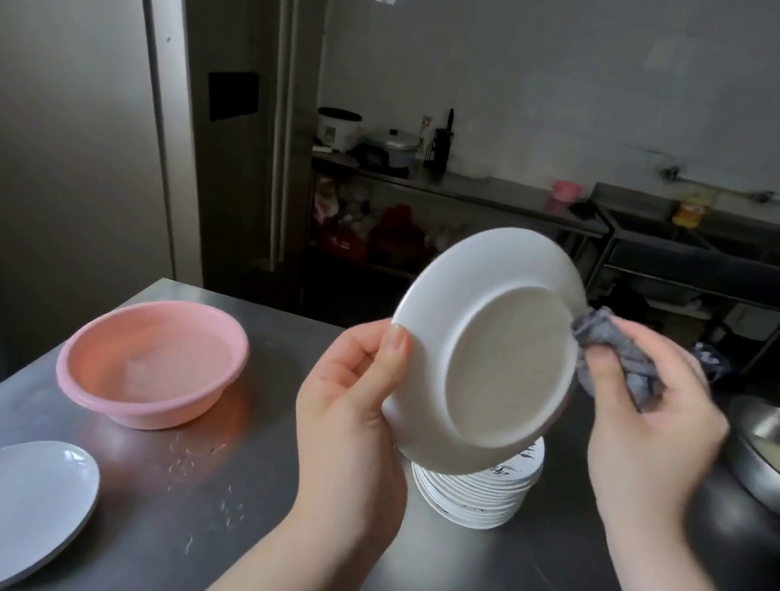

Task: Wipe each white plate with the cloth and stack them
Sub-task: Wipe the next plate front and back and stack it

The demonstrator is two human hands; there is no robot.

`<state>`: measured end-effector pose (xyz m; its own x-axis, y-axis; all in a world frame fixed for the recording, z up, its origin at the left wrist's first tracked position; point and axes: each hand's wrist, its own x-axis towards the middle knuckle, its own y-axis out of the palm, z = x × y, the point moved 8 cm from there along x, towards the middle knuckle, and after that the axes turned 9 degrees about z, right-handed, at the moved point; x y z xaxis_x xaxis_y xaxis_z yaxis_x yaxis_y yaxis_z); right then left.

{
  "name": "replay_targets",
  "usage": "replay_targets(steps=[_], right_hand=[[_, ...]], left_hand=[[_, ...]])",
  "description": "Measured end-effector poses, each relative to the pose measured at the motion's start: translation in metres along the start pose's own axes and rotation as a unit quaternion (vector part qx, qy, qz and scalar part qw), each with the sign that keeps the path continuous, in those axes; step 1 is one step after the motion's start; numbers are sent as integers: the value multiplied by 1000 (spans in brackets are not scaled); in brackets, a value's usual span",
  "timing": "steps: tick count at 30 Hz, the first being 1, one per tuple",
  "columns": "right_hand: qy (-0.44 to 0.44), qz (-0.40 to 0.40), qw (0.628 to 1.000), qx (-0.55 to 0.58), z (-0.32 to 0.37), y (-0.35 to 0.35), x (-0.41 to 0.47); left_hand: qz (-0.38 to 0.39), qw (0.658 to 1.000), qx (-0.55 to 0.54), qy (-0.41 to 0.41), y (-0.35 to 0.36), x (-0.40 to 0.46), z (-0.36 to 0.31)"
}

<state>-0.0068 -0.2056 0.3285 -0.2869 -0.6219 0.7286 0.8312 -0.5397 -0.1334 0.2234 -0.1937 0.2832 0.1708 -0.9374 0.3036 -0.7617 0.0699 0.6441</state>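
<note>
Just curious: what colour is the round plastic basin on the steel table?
The round plastic basin is pink, seen in the head view.

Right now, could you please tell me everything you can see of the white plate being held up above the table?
The white plate is round, plain and glossy, ceramic by its look. It is held tilted nearly on edge, its underside and raised foot ring facing the camera. The left hand grips its left rim, thumb on the back. The right hand presses a bunched grey cloth against its right rim. It hangs above a stack of plates on the steel table.
</note>
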Motion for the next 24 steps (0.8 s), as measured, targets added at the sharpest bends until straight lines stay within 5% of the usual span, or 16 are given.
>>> replay_targets(steps=[6, 10, 14, 18, 21, 24], right_hand=[[167, 75, 983, 26, -55, 13, -46], [222, 82, 971, 44, -83, 6, -81], [247, 49, 967, 39, -100, -16, -90], [265, 30, 963, 36, -110, -34, -98], [281, 15, 959, 34, -122, -45, -107], [300, 2, 954, 27, -135, -53, -109]], left_hand=[[-18, 992, 122, -34, -35, 5, 30], [85, 952, 295, -4, -25, 28, 44], [264, 814, 502, 128, 19, 54, 59], [353, 673, 613, 214, 37, 70, 100], [379, 618, 629, 282, 40, 71, 130], [379, 620, 610, 315, 37, 74, 153]])
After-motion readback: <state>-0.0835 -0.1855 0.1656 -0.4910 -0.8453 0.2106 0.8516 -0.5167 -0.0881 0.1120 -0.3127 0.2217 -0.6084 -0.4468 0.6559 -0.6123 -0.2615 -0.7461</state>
